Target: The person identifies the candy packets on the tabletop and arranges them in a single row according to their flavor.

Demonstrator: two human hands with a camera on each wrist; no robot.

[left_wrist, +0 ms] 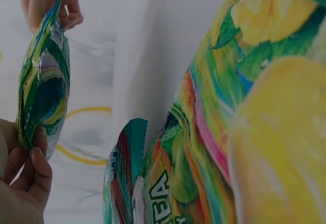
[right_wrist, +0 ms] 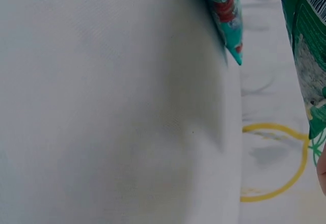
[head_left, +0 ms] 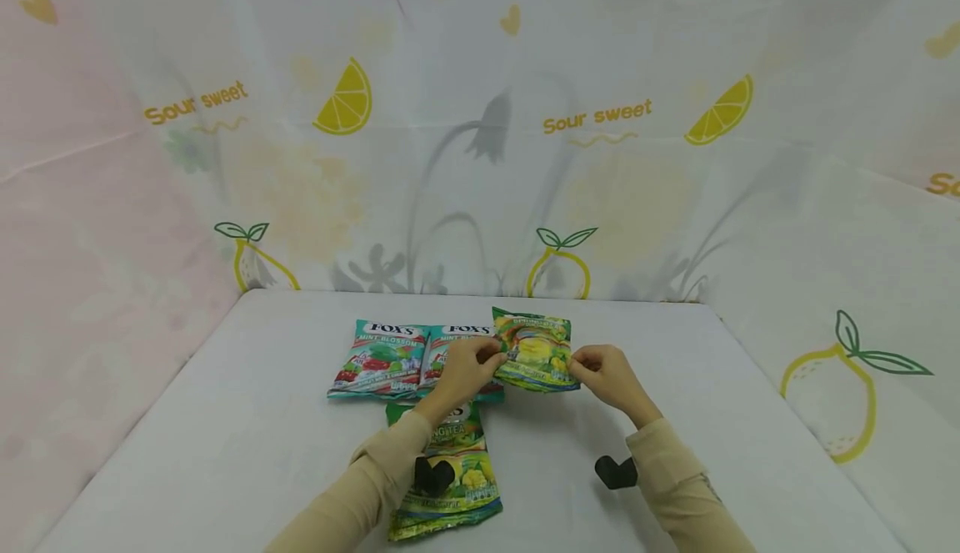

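Both hands hold up a green and yellow Spring Tea candy bag (head_left: 534,351) above the table. My left hand (head_left: 467,369) pinches its left edge between thumb and fingers, and my right hand (head_left: 611,376) pinches the lower right edge. In the left wrist view the same bag (left_wrist: 46,84) appears edge-on between the two hands. The right wrist view shows its green back (right_wrist: 308,56), with only a sliver of the right hand (right_wrist: 322,173). Beside the left hand lie two teal Fox's Mint Blossom bags (head_left: 381,363); that hand partly covers the second one.
Under the left forearm lies more Spring Tea packaging (head_left: 450,490); whether it is one bag or overlapping bags I cannot tell. A white cloth covers the table (head_left: 225,453). A lemon-printed curtain (head_left: 465,161) stands behind and along the sides.
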